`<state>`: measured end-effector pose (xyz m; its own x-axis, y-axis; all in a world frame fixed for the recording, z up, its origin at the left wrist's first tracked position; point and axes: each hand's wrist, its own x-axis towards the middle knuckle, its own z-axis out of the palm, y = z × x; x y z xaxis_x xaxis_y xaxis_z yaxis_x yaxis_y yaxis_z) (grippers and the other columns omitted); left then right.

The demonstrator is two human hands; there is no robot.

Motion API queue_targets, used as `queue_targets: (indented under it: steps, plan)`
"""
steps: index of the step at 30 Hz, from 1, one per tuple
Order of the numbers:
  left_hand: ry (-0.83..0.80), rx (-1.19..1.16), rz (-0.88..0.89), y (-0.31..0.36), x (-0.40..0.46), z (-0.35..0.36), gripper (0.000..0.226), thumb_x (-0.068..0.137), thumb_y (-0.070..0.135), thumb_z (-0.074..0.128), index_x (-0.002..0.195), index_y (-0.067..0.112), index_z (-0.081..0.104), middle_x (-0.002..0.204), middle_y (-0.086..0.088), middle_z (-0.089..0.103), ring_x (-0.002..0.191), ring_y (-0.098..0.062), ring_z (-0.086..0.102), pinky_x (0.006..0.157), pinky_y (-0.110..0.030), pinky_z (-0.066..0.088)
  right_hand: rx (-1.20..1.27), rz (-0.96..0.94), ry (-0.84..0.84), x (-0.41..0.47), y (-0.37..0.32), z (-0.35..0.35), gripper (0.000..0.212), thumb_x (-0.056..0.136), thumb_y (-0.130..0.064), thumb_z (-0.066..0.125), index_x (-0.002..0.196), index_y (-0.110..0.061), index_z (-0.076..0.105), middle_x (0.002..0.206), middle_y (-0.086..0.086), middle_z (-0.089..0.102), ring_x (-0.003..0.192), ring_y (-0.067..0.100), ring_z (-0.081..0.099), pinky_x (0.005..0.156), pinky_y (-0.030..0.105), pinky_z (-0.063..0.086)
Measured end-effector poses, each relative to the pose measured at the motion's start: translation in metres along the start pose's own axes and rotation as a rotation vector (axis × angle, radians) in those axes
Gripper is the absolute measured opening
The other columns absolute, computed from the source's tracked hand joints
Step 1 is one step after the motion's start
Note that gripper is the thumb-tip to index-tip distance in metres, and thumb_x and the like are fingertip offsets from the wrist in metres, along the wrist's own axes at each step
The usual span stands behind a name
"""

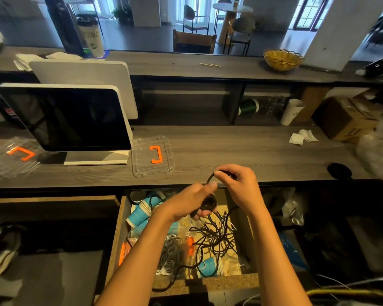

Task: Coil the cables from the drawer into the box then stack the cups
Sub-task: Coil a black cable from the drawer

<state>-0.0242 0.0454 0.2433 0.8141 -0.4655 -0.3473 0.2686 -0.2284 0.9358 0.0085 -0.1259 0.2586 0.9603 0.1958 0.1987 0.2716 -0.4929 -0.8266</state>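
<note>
Gripping black cable (210, 234); cup (93, 36) print unreadable.

Single wide-angle view, worn on the head, looking forward and steeply down over both forearms. Close above the open chipboard drawer (208, 281) at bottom centre, with the grey wood-grain counter (230, 151) just beyond. Farther up, facing across a raised grey ledge (186, 65) into a room of round tables and chairs. Edges bowed by the lens. No second view for overlap.
</note>
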Motion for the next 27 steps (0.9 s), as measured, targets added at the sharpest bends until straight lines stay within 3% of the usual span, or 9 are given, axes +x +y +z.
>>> queue_targets:
  steps: [3,5,11,14,17,19,21,24,27]
  plan:
    - [-0.122,-0.031,0.157,0.002,-0.003,-0.002,0.027,0.096,0.024,0.062,0.074,0.01,0.059,0.054,0.004,0.05,0.044,-0.006,0.04,0.043,-0.016,0.033,0.097,0.108,0.041,-0.001,0.002,0.002,0.013,0.08,-0.037,0.077,0.078,-0.024,0.077,0.071,-0.007,0.071,0.069,0.007,0.065,0.068,0.035,0.054]
    - [-0.11,-0.188,0.189,-0.003,-0.003,-0.008,0.025,0.096,0.026,0.061,0.075,0.011,0.059,0.055,0.003,0.047,0.043,-0.005,0.038,0.04,-0.014,0.033,0.091,0.162,0.064,-0.002,0.004,0.004,0.027,0.076,-0.046,0.077,0.068,-0.021,0.074,0.062,-0.001,0.068,0.058,0.009,0.058,0.06,0.034,0.048]
    - [0.531,-0.596,0.048,-0.011,0.009,-0.008,0.033,0.101,0.033,0.053,0.09,0.005,0.065,0.072,-0.01,0.065,0.05,-0.013,0.057,0.046,-0.023,0.048,0.106,0.313,-0.011,-0.002,0.011,0.011,0.026,0.083,-0.044,0.073,0.071,-0.021,0.078,0.065,0.002,0.071,0.062,0.017,0.063,0.062,0.035,0.048]
    - [0.699,-0.754,0.056,-0.013,0.016,-0.001,0.032,0.103,0.029,0.05,0.104,0.002,0.067,0.102,-0.014,0.074,0.084,-0.029,0.074,0.066,-0.037,0.062,0.143,0.358,-0.073,-0.002,0.013,0.015,0.024,0.084,-0.04,0.073,0.076,-0.018,0.08,0.077,0.017,0.072,0.064,0.022,0.056,0.064,0.031,0.041]
    - [0.698,-1.163,0.197,-0.008,0.017,-0.002,0.034,0.104,0.031,0.045,0.117,0.005,0.062,0.118,-0.013,0.07,0.1,-0.025,0.071,0.085,-0.039,0.057,0.212,0.379,-0.13,-0.005,0.012,0.014,0.02,0.085,-0.036,0.073,0.081,-0.017,0.08,0.088,0.019,0.073,0.074,0.028,0.061,0.068,0.023,0.043]
    - [0.658,-1.432,0.314,-0.005,0.014,-0.006,0.035,0.103,0.036,0.043,0.11,0.007,0.062,0.105,-0.009,0.072,0.096,-0.021,0.073,0.088,-0.039,0.054,0.229,0.376,-0.17,-0.006,0.009,0.011,0.019,0.087,-0.034,0.072,0.084,-0.017,0.08,0.083,0.006,0.075,0.072,0.009,0.064,0.064,0.012,0.044]
    - [0.658,-1.568,0.407,-0.005,0.011,-0.014,0.034,0.104,0.038,0.043,0.096,0.01,0.061,0.08,-0.002,0.068,0.077,-0.015,0.071,0.079,-0.033,0.057,0.221,0.38,-0.187,-0.008,0.012,0.01,0.02,0.086,-0.037,0.073,0.082,-0.018,0.08,0.072,0.003,0.072,0.068,0.011,0.058,0.064,0.018,0.043]
    - [0.772,-1.329,0.355,-0.001,0.008,-0.024,0.031,0.104,0.038,0.045,0.089,0.014,0.057,0.066,0.004,0.056,0.052,-0.008,0.052,0.051,-0.021,0.048,0.186,0.372,-0.187,-0.012,0.022,0.006,0.02,0.084,-0.037,0.074,0.076,-0.02,0.079,0.069,-0.002,0.071,0.073,0.017,0.062,0.073,0.032,0.05]
    - [1.035,-0.762,0.295,-0.004,0.009,-0.026,0.033,0.102,0.035,0.051,0.087,0.008,0.062,0.064,-0.001,0.056,0.049,-0.011,0.049,0.044,-0.025,0.044,0.134,0.315,-0.232,-0.013,0.024,0.001,0.005,0.087,-0.028,0.072,0.086,-0.028,0.078,0.086,-0.004,0.075,0.09,0.012,0.069,0.088,0.035,0.055]
